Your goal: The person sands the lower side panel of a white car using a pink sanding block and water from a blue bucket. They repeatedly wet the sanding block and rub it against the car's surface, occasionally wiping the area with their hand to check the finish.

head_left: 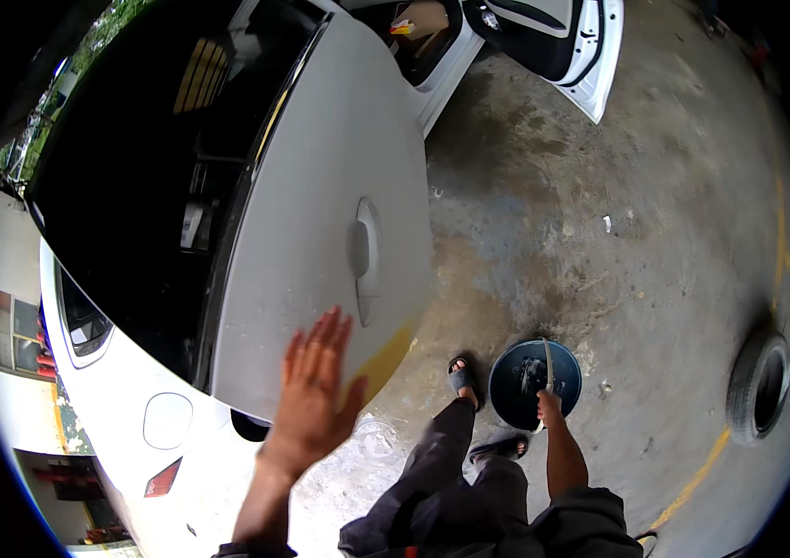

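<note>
A white car door (pixel 307 177) stands swung out in front of me, with its outer handle (pixel 365 251) facing up in view. My left hand (pixel 318 386) is open, fingers stretched out, over the door's lower part below the handle. Whether the palm touches the panel or hovers just off it, I cannot tell. Low on my right side, my right hand (pixel 549 405) is closed around the pale handle of a dark blue bucket (pixel 507 386). Something whitish shows inside the bucket, too small to make out.
The white car body (pixel 125 372) fills the left side. Another open door (pixel 590 70) juts out at the far end. A loose tyre (pixel 758 386) stands at the right, close to yellow floor lines. The stained concrete floor (pixel 665 251) has a small white scrap (pixel 607 223) on it.
</note>
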Available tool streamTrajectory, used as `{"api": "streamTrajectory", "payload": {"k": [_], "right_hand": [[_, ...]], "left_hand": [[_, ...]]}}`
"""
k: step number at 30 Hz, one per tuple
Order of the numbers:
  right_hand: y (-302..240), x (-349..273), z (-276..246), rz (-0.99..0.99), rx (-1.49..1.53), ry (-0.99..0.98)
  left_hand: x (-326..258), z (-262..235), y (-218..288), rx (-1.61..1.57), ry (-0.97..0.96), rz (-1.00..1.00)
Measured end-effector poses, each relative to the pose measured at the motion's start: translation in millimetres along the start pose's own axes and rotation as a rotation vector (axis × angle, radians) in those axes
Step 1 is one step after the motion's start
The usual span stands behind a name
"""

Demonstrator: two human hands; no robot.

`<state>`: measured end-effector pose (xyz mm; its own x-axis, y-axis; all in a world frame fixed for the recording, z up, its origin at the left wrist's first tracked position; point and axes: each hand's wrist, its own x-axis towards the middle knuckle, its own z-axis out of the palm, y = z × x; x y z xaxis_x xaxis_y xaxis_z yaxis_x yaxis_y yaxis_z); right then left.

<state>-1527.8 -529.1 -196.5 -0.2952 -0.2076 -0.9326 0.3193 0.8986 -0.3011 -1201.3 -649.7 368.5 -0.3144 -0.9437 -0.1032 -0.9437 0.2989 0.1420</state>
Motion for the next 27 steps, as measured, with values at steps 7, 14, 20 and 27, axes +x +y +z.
{"api": "streamTrajectory", "payload": {"k": [7,14,20,27], "right_hand": [[9,10,10,0.039,-0.091,0.093],[-4,16,7,0.144,-0.130,0.011],[-20,28,-14,0.147,-0.131,-0.095],[-24,22,-5,0.155,-0.178,-0.073]], "left_hand": [[127,86,-63,0.011,0.205,-0.421],[121,141,-87,0.151,0.242,-0.403],[108,156,-173,0.361,0.341,-0.351],[109,172,-266,0.250,0.610,-0.719]]}}
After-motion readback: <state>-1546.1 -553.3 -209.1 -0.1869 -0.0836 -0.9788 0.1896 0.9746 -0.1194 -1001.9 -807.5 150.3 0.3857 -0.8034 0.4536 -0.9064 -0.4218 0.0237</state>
